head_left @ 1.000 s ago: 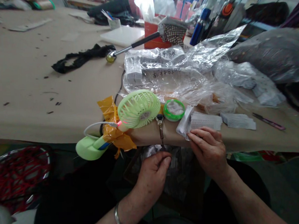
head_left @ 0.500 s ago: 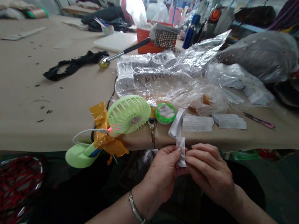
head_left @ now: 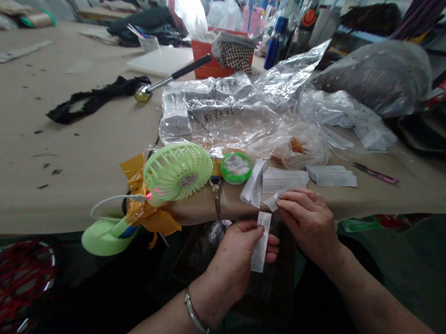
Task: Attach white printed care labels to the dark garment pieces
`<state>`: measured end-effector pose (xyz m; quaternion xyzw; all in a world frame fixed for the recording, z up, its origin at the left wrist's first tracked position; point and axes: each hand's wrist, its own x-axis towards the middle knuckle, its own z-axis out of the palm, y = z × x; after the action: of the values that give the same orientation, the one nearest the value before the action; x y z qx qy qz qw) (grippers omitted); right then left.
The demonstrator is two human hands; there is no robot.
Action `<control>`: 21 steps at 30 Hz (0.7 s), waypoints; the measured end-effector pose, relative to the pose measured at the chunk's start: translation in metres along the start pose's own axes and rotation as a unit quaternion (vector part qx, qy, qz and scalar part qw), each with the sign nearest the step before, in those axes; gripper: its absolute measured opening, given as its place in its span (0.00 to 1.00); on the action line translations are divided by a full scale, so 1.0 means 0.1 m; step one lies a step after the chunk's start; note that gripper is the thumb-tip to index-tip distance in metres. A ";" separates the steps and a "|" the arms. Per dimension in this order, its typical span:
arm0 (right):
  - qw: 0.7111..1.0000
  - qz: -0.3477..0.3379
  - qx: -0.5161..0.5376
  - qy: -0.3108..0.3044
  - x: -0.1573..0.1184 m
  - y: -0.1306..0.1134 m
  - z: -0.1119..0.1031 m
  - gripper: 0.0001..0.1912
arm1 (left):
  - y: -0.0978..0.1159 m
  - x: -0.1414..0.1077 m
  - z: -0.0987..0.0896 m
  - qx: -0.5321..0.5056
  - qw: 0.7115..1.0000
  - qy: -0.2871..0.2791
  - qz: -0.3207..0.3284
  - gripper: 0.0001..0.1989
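Note:
My left hand (head_left: pixel 240 256) pinches a narrow white printed label (head_left: pixel 261 243) between thumb and fingers, just off the table's front edge. Between the fingertips of my right hand (head_left: pixel 305 222) is another printed label (head_left: pixel 272 201), held over the table edge beside the stacks. A folded pile of white labels (head_left: pixel 254 183) lies just beyond my hands. Right of it are a fanned stack of printed labels (head_left: pixel 284 178) and a second stack (head_left: pixel 332 176). A round green tub with white cotton-like filling (head_left: pixel 236 167) stands left of the pile.
A green fan (head_left: pixel 178 170) is taped at the table edge, beside a soldering-iron-like tool (head_left: pixel 216 192). Clear plastic bags (head_left: pixel 235 121) spread behind the tub. Tweezers or a small cutter (head_left: pixel 375 173) lie at right. A black cloth strip (head_left: pixel 94 99) lies far left.
My hands have come apart. My right hand has moved up and forward with a label to the stack, while the left keeps a label, now fully visible. The view has shifted slightly.

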<state>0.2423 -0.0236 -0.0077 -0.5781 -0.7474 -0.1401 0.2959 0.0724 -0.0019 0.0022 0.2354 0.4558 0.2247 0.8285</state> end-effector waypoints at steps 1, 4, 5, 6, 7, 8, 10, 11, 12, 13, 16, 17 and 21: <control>1.000 0.000 0.016 0.006 -0.01 0.01 0.01 0.05 | 0.01 0.00 0.01 0.001 1.000 -0.001 -0.005 0.06; 0.998 0.006 0.056 0.023 -0.03 0.05 0.03 0.06 | 0.04 0.01 0.04 -0.001 1.000 -0.005 -0.016 0.07; 0.997 0.007 0.066 0.031 -0.05 0.06 0.04 0.06 | 0.05 0.01 0.05 -0.003 1.000 -0.008 -0.019 0.07; 0.996 0.007 0.076 0.039 -0.06 0.07 0.05 0.07 | 0.06 0.01 0.07 -0.005 1.000 -0.010 -0.022 0.07; 0.995 0.006 0.086 0.047 -0.08 0.08 0.05 0.07 | 0.07 0.01 0.08 -0.009 1.000 -0.013 -0.024 0.07; 0.994 0.004 0.098 0.052 -0.10 0.08 0.05 0.08 | 0.07 0.02 0.09 -0.014 0.999 -0.017 -0.027 0.07; 0.990 -0.006 0.127 0.057 -0.14 0.07 0.03 0.08 | 0.08 0.04 0.11 -0.026 0.999 -0.034 -0.028 0.06; 0.988 -0.014 0.143 0.056 -0.16 0.06 0.01 0.08 | 0.07 0.05 0.12 -0.034 0.998 -0.047 -0.027 0.06; 0.986 -0.023 0.158 0.055 -0.18 0.04 -0.01 0.08 | 0.07 0.06 0.12 -0.043 0.997 -0.061 -0.023 0.06; 0.984 -0.030 0.171 0.051 -0.20 0.01 -0.04 0.08 | 0.07 0.06 0.13 -0.053 0.996 -0.076 -0.018 0.06; 0.981 -0.043 0.189 0.024 -0.26 -0.07 -0.11 0.07 | 0.04 0.06 0.15 -0.095 0.990 -0.102 -0.001 0.05; 0.980 -0.046 0.191 0.011 -0.28 -0.09 -0.12 0.07 | 0.03 0.06 0.16 -0.107 0.988 -0.107 0.005 0.05; 0.979 -0.057 0.195 -0.013 -0.35 -0.13 -0.16 0.06 | 0.00 0.02 0.19 -0.124 0.984 -0.129 0.012 0.06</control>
<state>0.2399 -0.0634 -0.0148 -0.4677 -0.7956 -0.0008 0.3851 0.0900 -0.0039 0.0098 0.1634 0.3108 0.2575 0.9002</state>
